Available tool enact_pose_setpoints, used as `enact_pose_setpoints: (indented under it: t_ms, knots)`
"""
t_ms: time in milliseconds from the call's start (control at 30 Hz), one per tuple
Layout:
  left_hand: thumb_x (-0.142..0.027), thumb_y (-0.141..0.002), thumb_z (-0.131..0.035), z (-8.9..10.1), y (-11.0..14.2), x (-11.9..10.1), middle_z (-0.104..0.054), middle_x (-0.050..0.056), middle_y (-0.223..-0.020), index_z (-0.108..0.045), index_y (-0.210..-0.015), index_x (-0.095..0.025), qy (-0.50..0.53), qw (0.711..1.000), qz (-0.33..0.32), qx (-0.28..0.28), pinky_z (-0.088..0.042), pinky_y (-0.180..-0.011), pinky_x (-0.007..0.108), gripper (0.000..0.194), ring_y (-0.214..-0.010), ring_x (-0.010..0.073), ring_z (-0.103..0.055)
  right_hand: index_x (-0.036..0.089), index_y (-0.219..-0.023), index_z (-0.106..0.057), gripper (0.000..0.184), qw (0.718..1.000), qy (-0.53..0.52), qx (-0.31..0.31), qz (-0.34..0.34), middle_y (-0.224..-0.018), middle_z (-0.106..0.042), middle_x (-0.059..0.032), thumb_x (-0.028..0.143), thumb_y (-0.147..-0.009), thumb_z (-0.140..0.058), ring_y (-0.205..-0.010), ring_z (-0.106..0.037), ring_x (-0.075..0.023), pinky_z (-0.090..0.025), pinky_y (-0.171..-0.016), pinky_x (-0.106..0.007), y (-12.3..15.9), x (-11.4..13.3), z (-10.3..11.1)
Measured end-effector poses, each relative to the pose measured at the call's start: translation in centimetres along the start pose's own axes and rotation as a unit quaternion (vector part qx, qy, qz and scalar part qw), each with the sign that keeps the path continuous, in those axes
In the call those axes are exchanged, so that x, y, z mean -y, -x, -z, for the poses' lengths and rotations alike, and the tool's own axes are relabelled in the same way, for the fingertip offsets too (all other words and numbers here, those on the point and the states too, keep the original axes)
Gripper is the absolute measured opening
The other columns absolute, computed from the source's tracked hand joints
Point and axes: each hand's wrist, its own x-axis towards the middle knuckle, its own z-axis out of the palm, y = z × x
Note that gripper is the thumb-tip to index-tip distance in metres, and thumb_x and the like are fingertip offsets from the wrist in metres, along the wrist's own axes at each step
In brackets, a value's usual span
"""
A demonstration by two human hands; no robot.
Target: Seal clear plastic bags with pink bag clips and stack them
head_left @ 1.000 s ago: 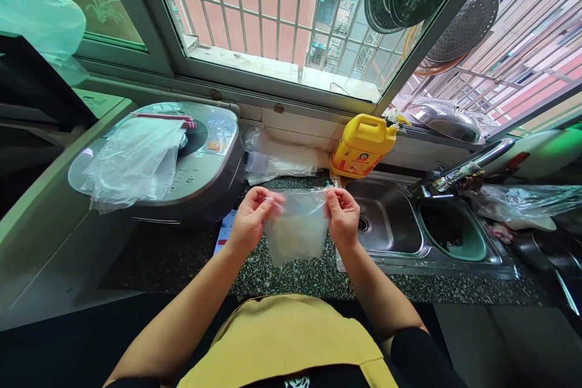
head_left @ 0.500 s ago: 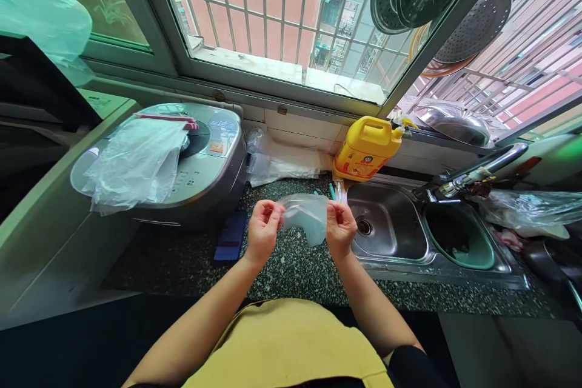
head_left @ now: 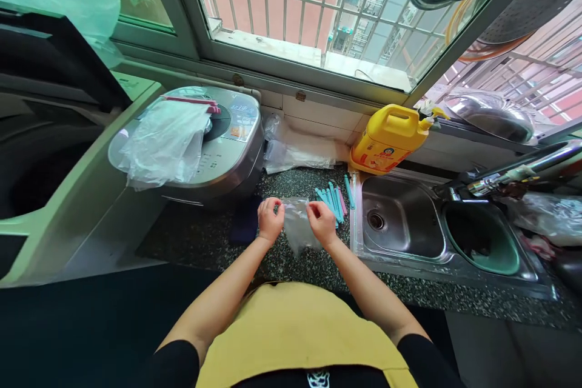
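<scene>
So, a small, translucent plastic bag is being held out in front of the yellow apron, over the black-and-white speckled stone surface. Its upper edge is pinched at one end by the left hand and at the other by the right hand, fingertips closed on the plastic. The hands are kept apart, with the bag hanging between them.

Just beyond the right hand, a loose bunch of slim teal plastic sticks and a pink plastic stick can be seen, with one teal one set off near the rim of the stainless-steel sink. A dark, flat rectangular object is found near the left hand; what it is can't be told.

A pile of crinkled clear bags is perched on the silver-grey rounded appliance off to the left. The sink's back left corner is occupied by a big yellow plastic jug.
</scene>
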Motion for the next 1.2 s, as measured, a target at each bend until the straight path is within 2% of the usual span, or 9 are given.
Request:
enact_pose_setpoints:
  t_ms: [133, 267, 400, 567, 700, 800, 933, 1200]
  knots:
    - [-0.012, -0.065, -0.054, 0.6, -1.4, 3.1, -0.053, 0.002, -0.066, -0.047, -0.058, -0.022, -0.005, 0.999, 0.041, -0.007, -0.040, -0.084, 0.038, 0.014, -0.076, 0.0225, -0.053, 0.018, -0.081, -0.063, 0.012, 0.999, 0.025, 0.046, -0.005, -0.071, -0.060, -0.0030, 0.024, -0.076, -0.055, -0.063, -0.053, -0.0153, -0.044, -0.063, -0.027, -0.8, -1.4, -2.9]
    - [-0.014, -0.065, -0.055, 0.5, -1.5, 3.3, -0.054, 0.000, -0.063, -0.049, -0.059, -0.021, 0.030, 0.998, 0.056, -0.001, -0.043, -0.079, 0.035, 0.011, -0.071, 0.0198, -0.054, 0.018, -0.087, -0.062, 0.016, 0.999, 0.016, 0.032, -0.009, -0.070, -0.059, -0.0022, 0.025, -0.077, -0.053, -0.063, -0.053, -0.0150, -0.046, -0.062, -0.028, -1.4, -1.9, -3.3]
    - [-0.022, -0.070, -0.053, 0.6, -1.0, 1.7, -0.056, 0.000, -0.064, -0.051, -0.067, -0.020, 0.089, 0.994, 0.061, 0.003, -0.046, -0.068, 0.029, 0.005, -0.064, 0.0157, -0.054, 0.018, -0.087, -0.060, 0.015, 0.999, -0.031, -0.040, 0.008, -0.068, -0.054, -0.0001, 0.030, -0.080, -0.054, -0.060, -0.051, -0.0138, -0.045, -0.060, -0.027, -1.3, -0.9, -1.9]
    - [-0.031, -0.075, -0.052, 1.6, 0.3, -1.6, -0.063, 0.003, -0.075, -0.053, -0.075, -0.018, 0.172, 0.984, 0.042, 0.018, -0.049, -0.065, 0.027, 0.013, -0.066, 0.0142, -0.059, 0.019, -0.082, -0.057, 0.012, 0.988, -0.069, -0.134, 0.040, -0.069, -0.052, 0.0010, 0.031, -0.082, -0.057, -0.059, -0.049, -0.0118, -0.043, -0.056, -0.025, -0.6, 1.9, 0.7]
    - [-0.034, -0.076, -0.056, 2.6, 1.3, -4.0, -0.063, 0.002, -0.075, -0.055, -0.078, -0.018, 0.244, 0.969, 0.003, 0.023, -0.048, -0.061, 0.024, 0.016, -0.063, 0.0123, -0.058, 0.020, -0.078, -0.056, 0.005, 0.979, -0.077, -0.161, 0.098, -0.068, -0.052, 0.0021, 0.022, -0.083, -0.058, -0.059, -0.049, -0.0108, -0.042, -0.053, -0.024, 0.0, 4.1, 2.7]
    - [-0.032, -0.077, -0.058, 2.7, 1.6, -5.0, -0.061, 0.001, -0.072, -0.056, -0.077, -0.018, 0.240, 0.970, -0.021, 0.034, -0.046, -0.059, 0.023, 0.015, -0.061, 0.0116, -0.055, 0.021, -0.075, -0.056, 0.009, 0.971, -0.079, -0.176, 0.144, -0.066, -0.051, 0.0028, 0.015, -0.082, -0.058, -0.060, -0.048, -0.0111, -0.041, -0.051, -0.023, 0.1, 4.9, 3.7]
    - [-0.031, -0.076, -0.059, 1.7, 1.9, -5.6, -0.055, -0.002, -0.065, -0.055, -0.074, -0.018, 0.219, 0.974, -0.023, 0.052, -0.043, -0.056, 0.021, 0.013, -0.058, 0.0107, -0.050, 0.021, -0.074, -0.056, 0.012, 0.964, -0.058, -0.193, 0.171, -0.065, -0.051, 0.0032, 0.012, -0.081, -0.058, -0.059, -0.047, -0.0114, -0.041, -0.051, -0.024, 0.2, 5.1, 3.7]
    - [-0.032, -0.075, -0.059, -0.7, 3.4, -6.9, -0.054, -0.003, -0.063, -0.054, -0.074, -0.018, 0.256, 0.959, 0.027, 0.119, -0.042, -0.055, 0.022, 0.015, -0.056, 0.0109, -0.050, 0.021, -0.077, -0.057, 0.009, 0.960, 0.044, -0.172, 0.215, -0.067, -0.058, -0.0004, 0.014, -0.082, -0.057, -0.062, -0.055, -0.0136, -0.047, -0.057, -0.028, 1.0, 4.6, 2.4]
